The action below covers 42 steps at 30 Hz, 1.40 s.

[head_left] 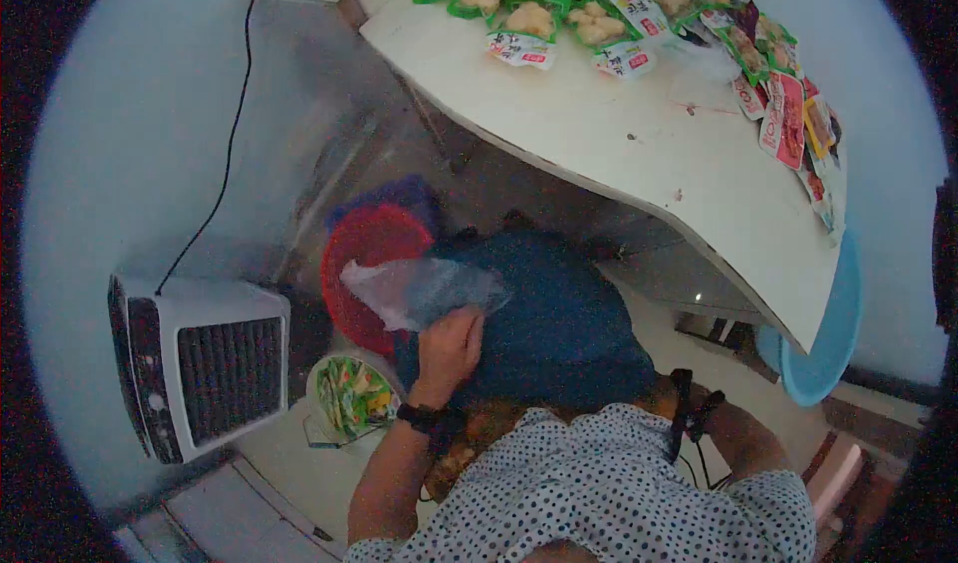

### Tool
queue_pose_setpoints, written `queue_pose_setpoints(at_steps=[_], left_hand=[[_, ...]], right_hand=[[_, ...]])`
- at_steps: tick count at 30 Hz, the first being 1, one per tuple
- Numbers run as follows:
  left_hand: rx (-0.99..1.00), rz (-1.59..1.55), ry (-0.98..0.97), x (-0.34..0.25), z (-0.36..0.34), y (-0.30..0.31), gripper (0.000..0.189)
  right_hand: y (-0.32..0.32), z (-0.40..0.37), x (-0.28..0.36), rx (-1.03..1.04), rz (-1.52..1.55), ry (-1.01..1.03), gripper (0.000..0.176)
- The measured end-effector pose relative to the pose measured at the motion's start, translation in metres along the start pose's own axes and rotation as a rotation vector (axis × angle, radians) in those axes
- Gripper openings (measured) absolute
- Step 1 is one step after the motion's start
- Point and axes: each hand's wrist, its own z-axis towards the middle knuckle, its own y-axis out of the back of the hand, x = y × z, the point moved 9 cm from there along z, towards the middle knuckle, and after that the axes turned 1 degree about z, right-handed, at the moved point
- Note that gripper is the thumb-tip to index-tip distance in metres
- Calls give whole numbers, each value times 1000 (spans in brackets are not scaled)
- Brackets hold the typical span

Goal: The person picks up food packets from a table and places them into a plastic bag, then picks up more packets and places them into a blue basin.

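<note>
My left hand (pixel 451 348) is closed on the edge of a thin, clear plastic bag (pixel 424 288), which spreads over my dark blue lap (pixel 549 303) and the rim of a red basin (pixel 349 264). A dark band circles the left wrist. My right forearm (pixel 748 443) reaches down beside my lap on the right; the right hand itself is hidden. Below the basin stands a round container (pixel 354 395) of green and colourful packets.
A white table (pixel 599 124) curves across the top right, bearing several packaged foods (pixel 599 22). At the left stands a white air cooler (pixel 225 363) with a black cord. A light blue basin (pixel 823 333) is beyond the table's right corner.
</note>
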Motion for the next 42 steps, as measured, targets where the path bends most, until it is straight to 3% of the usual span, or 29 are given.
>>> queue_pose_setpoints(at_steps=[4,6,7,8,11,13,15,17,19,23,26,29,31,33,36,39,42], left_hand=[[-81,-66,-32,-1,-7,1,10],[-128,-98,-67,-8,-9,9,11],[-153,-105,-83,-14,-11,13,11],[-177,-114,-101,-20,-11,17,12],[-167,-110,-88,-35,-12,25,11],[-189,-102,-112,-48,-14,32,11],[-208,-117,-148,-60,-15,34,11],[-223,-157,-194,-74,-17,35,10],[-240,-138,-230,-88,-20,40,10],[-48,24,-191,-92,-31,31,13],[-134,-60,-116,-94,-43,65,15],[-350,-60,70,-55,-81,89,16],[-324,-95,300,-10,-107,85,15],[-127,96,430,28,-134,72,14],[-122,-110,640,74,-168,54,13],[24,20,524,95,-192,27,12],[191,37,532,47,-171,50,12]], right_hand=[[77,-20,33,-299,42,185,33],[112,-32,60,-518,-3,381,33],[124,-39,71,-642,-125,474,34],[133,-45,81,-804,-538,511,37],[152,-79,164,-814,-587,-144,45],[151,-103,226,-908,-372,262,60],[137,-114,310,-874,-407,655,66],[112,-108,367,-772,-582,732,70],[81,-74,385,-698,-726,827,74],[43,23,369,-508,-883,758,55],[34,53,356,-352,-912,735,50],[26,33,370,-296,-984,657,58],[24,32,371,-171,-1046,544,65],[20,23,378,-70,-1031,515,59],[11,26,375,-38,-1058,561,44],[2,34,371,-19,-1086,667,28],[9,21,388,37,-1084,743,22]])
